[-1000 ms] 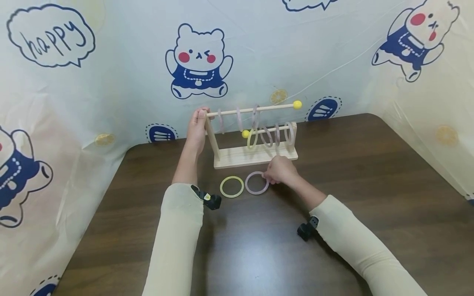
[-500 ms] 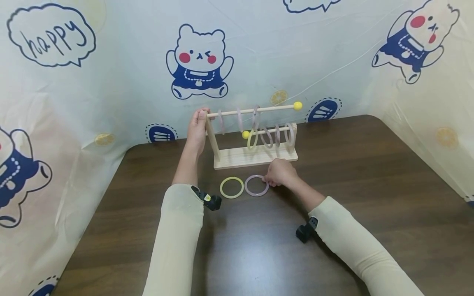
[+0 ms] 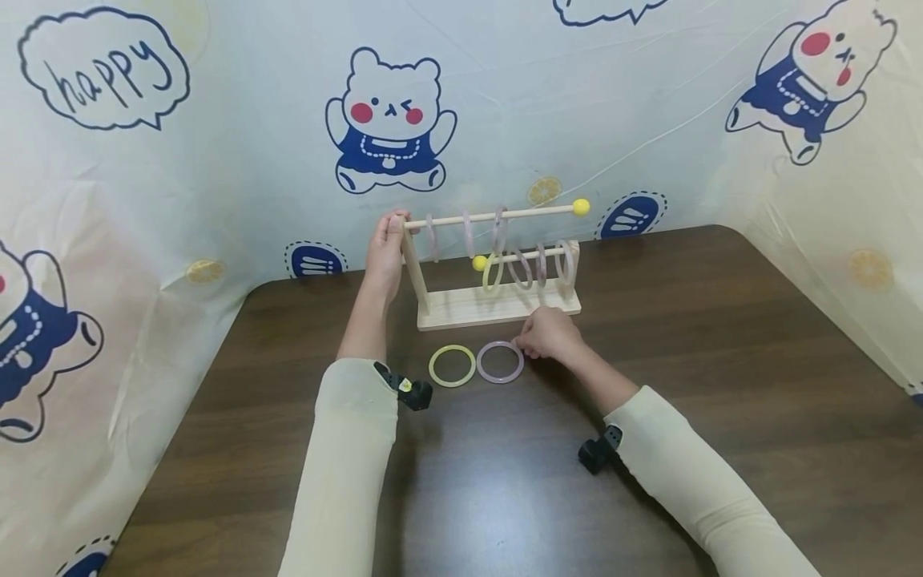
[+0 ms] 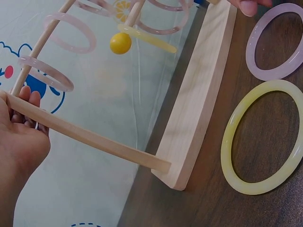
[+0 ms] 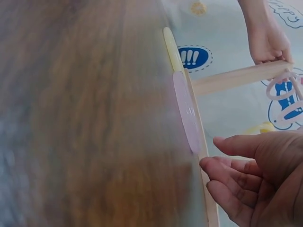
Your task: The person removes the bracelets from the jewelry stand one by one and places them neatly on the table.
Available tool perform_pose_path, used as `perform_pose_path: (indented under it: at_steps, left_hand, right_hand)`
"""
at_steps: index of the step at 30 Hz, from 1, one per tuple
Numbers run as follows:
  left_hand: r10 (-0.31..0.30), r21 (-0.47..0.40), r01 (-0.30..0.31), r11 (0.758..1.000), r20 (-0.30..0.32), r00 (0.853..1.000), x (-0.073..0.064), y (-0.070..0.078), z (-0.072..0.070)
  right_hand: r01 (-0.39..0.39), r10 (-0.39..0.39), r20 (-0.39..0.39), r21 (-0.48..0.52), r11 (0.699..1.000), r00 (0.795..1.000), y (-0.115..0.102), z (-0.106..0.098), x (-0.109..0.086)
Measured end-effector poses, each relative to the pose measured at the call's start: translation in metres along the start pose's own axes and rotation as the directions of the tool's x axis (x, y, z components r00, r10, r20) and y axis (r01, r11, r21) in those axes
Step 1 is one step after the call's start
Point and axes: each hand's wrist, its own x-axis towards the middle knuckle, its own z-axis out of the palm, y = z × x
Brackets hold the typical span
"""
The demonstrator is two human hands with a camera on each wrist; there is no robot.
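My left hand [image 3: 384, 248] grips the upper end of the left post of a wooden bangle stand [image 3: 497, 304], fingers behind the post. Several pale bangles hang on its two rods; a yellow bangle [image 3: 493, 274] hangs nearest the lower rod's yellow knob. On the table before the stand lie a yellow bangle [image 3: 452, 366] and a lilac bangle [image 3: 501, 362], side by side. My right hand [image 3: 550, 333] is at the lilac bangle's right edge. In the right wrist view, a gap shows between its thumb [image 5: 236, 145] and bent fingers, with the bangle's edge just outside.
The dark wooden table [image 3: 476, 497] reaches out on both sides of the stand. Close behind it hangs a printed cloth [image 3: 267, 120] with bears. A yellow knob [image 3: 581, 207] ends the upper rod, which points right.
The lilac bangle has shifted very slightly toward me, beside the yellow one. My right hand has barely moved at its edge. My left hand keeps its grip on the post.
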Motion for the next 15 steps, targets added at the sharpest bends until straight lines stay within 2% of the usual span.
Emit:
perform_pose_path:
  at_steps: [4,8,11,15]
  left_hand:
    - [0.005,0.01,-0.005,1.0,0.002,1.0,0.0,0.0,0.0]
    - [0.016,0.017,-0.016,1.0,0.005,1.0,0.0,0.0,0.0]
    - [0.015,0.015,-0.015,1.0,0.007,1.0,0.0,0.0,0.0]
    - [0.005,0.009,-0.005,1.0,0.008,1.0,-0.001,0.0,0.0]
  right_hand:
    - [0.031,-0.03,-0.061,0.009,0.999,0.998,-0.003,-0.003,-0.004]
    - [0.058,-0.054,-0.161,0.019,0.998,0.986,-0.006,-0.002,-0.004]
    - [0.096,-0.084,-0.253,0.037,0.995,0.964,-0.009,-0.001,-0.002]
    - [0.161,-0.131,-0.381,0.049,0.986,0.915,-0.011,0.0,0.001]
